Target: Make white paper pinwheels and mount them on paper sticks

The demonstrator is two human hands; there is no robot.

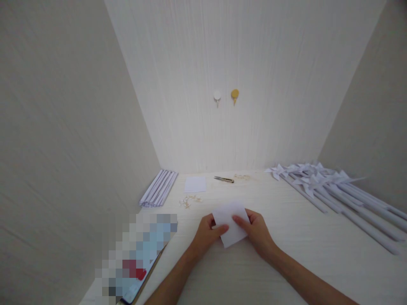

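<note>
A white paper square (pixel 231 239) is held up above the table between both hands. My left hand (pixel 208 233) pinches its left edge, thumb on top and fingers behind. At the right edge, my right hand (pixel 257 228) grips it the same way, its thumb pressed on the paper's face. Beyond the hands lie another white paper sheet (pixel 195 184) and a pair of thread snips (pixel 224 179). Small pale pieces (pixel 190 201), too small to make out clearly, are scattered nearer the left hand.
Rolled paper sticks (pixel 159 188) are stacked at the left. Several paper pinwheels (pixel 313 180) on white sticks (pixel 365 212) lie at the right. A partly blurred device (pixel 149 254) rests at the front left. Two hooks, one white (pixel 217 96) and one yellow (pixel 235 94), are on the back wall.
</note>
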